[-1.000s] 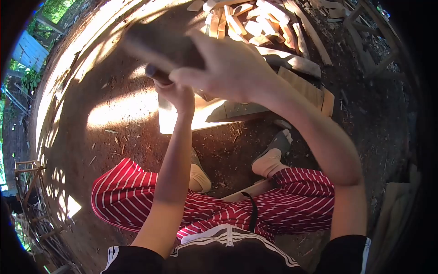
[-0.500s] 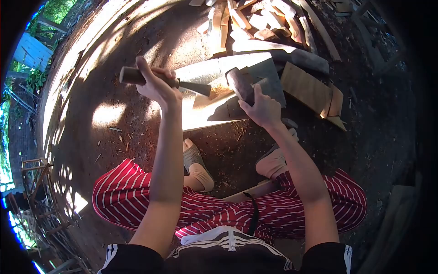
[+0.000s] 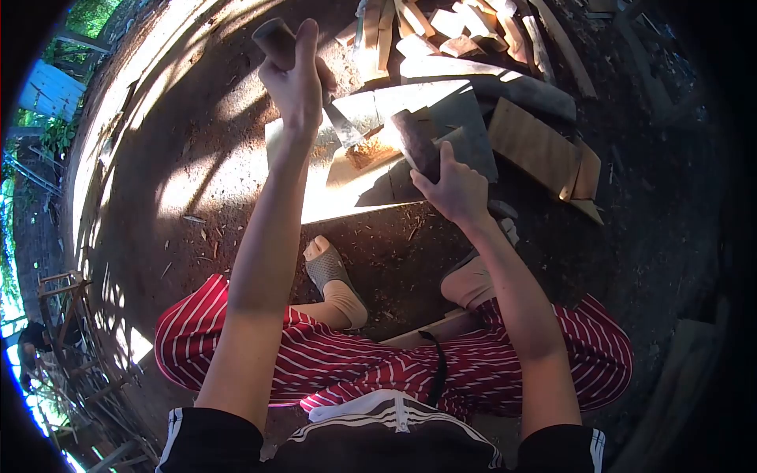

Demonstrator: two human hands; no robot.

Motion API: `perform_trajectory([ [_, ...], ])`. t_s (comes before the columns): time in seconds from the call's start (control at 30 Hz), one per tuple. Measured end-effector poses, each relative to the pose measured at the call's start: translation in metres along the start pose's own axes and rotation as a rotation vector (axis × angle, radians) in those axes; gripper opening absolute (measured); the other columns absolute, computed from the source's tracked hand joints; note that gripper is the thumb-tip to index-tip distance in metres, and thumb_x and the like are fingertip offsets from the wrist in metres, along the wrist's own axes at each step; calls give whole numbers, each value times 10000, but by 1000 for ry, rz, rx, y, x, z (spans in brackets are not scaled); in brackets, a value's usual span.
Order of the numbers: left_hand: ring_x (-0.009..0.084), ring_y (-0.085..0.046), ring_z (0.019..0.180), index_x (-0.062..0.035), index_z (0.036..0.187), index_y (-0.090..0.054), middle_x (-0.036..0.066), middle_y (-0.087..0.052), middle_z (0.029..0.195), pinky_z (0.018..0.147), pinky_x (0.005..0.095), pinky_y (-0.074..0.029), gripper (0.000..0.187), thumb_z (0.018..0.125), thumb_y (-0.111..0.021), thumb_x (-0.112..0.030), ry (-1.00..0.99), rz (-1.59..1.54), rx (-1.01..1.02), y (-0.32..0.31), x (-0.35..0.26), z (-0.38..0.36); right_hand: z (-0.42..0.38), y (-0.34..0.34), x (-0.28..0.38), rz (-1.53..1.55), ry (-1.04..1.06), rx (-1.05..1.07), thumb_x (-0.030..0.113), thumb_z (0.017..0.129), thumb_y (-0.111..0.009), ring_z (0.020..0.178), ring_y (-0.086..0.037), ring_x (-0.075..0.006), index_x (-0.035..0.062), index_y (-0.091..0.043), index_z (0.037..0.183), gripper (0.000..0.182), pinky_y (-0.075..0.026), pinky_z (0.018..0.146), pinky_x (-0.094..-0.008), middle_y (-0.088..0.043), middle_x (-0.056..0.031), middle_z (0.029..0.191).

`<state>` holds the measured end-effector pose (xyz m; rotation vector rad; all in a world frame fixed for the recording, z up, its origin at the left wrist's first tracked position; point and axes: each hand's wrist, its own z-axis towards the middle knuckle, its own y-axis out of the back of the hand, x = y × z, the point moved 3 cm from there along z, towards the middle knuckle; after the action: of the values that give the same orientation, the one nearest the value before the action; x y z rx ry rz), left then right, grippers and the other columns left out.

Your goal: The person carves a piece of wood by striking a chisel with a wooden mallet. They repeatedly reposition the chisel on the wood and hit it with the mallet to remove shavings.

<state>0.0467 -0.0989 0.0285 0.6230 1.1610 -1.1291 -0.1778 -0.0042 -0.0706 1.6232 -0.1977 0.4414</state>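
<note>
My left hand (image 3: 293, 91) is closed around the wooden handle of a broad-bladed chisel (image 3: 344, 126). The handle's butt points up and to the left. The chisel's tip is at a rough, chipped patch on a pale piece of wood (image 3: 347, 171); whether it touches cannot be told. My right hand (image 3: 457, 185) grips a short, thick wooden mallet (image 3: 415, 143), its rounded head tilted up and left above the workpiece, apart from the chisel. Beneath the workpiece lies a wide flat board (image 3: 473, 130), partly sunlit.
Split wood pieces (image 3: 465, 31) are heaped at the back, with a log (image 3: 512, 91) before them. A thick plank (image 3: 528, 146) lies to the right. My sandalled feet (image 3: 327, 268) stand near the board. Chips are scattered on the dirt floor (image 3: 213, 244).
My left hand has moved up and slightly right, bringing the chisel to a steeper angle with its tip at the chipped patch. My right hand and the mallet have barely moved.
</note>
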Motion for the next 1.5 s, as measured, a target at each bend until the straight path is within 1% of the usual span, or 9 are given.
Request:
perform_trajectory([
  [0.17, 123, -448, 319, -59, 702, -515, 29, -457, 441, 320, 262, -368, 400, 844, -706, -380, 10, 19, -5, 1, 6, 4, -1, -1, 0, 15, -14, 13, 503, 800, -630, 665, -684, -368, 44, -495, 1133, 582, -543, 578, -465, -672, -192, 730],
  [0.23, 127, -454, 321, -58, 697, -505, 34, -458, 447, 318, 266, -367, 400, 842, -711, -369, 48, 3, -3, -1, 6, 5, -1, -1, 0, 19, -16, 9, 505, 800, -633, 667, -684, -369, 44, -494, 1134, 586, -543, 576, -465, -672, -193, 731],
  [0.33, 132, -458, 324, -57, 697, -499, 37, -458, 452, 318, 271, -368, 397, 838, -717, -358, 26, 19, 27, -2, 5, 7, -1, -2, 0, 19, -25, 9, 512, 799, -635, 670, -684, -367, 44, -492, 1131, 591, -541, 569, -462, -672, -197, 733],
  [0.43, 131, -456, 325, -57, 701, -500, 36, -457, 451, 317, 274, -366, 397, 834, -722, -359, 43, 2, 25, -2, 5, 8, -1, 1, 2, 21, -16, -2, 517, 797, -637, 675, -685, -367, 43, -489, 1124, 595, -541, 573, -461, -672, -199, 735],
  [0.53, 131, -455, 327, -57, 701, -499, 37, -458, 452, 318, 275, -362, 394, 833, -723, -352, 76, -15, -10, 0, 9, 4, 0, 0, 2, 6, -36, 14, 518, 797, -638, 678, -684, -369, 45, -487, 1119, 592, -541, 584, -464, -673, -198, 736],
  [0.73, 127, -462, 336, -63, 696, -499, 32, -458, 450, 330, 268, -363, 394, 836, -721, -356, 57, -38, -4, -2, 4, 4, -1, -1, 2, 32, -11, -9, 521, 796, -639, 682, -684, -372, 47, -488, 1114, 592, -542, 581, -464, -675, -196, 735],
  [0.93, 131, -463, 337, -66, 691, -499, 36, -463, 450, 336, 272, -368, 390, 841, -719, -350, 17, -1, 15, -3, 4, 10, -1, 1, 1, 22, -33, 10, 520, 797, -639, 685, -685, -373, 51, -486, 1107, 582, -543, 585, -460, -674, -193, 729],
  [1.13, 128, -462, 336, -67, 691, -505, 34, -469, 450, 336, 272, -364, 382, 845, -717, -345, 31, -3, -20, -3, 4, 7, -1, 0, 1, 32, -38, 33, 520, 799, -640, 683, -683, -371, 41, -486, 1106, 589, -543, 587, -457, -673, -195, 731],
  [1.5, 128, -459, 336, -69, 674, -499, 34, -470, 452, 339, 272, -363, 385, 840, -719, -338, 22, -5, 5, -7, 3, 5, -2, -2, 0, 40, -26, 2, 527, 802, -635, 687, -683, -372, 37, -486, 1103, 594, -543, 592, -450, -670, -195, 730],
])
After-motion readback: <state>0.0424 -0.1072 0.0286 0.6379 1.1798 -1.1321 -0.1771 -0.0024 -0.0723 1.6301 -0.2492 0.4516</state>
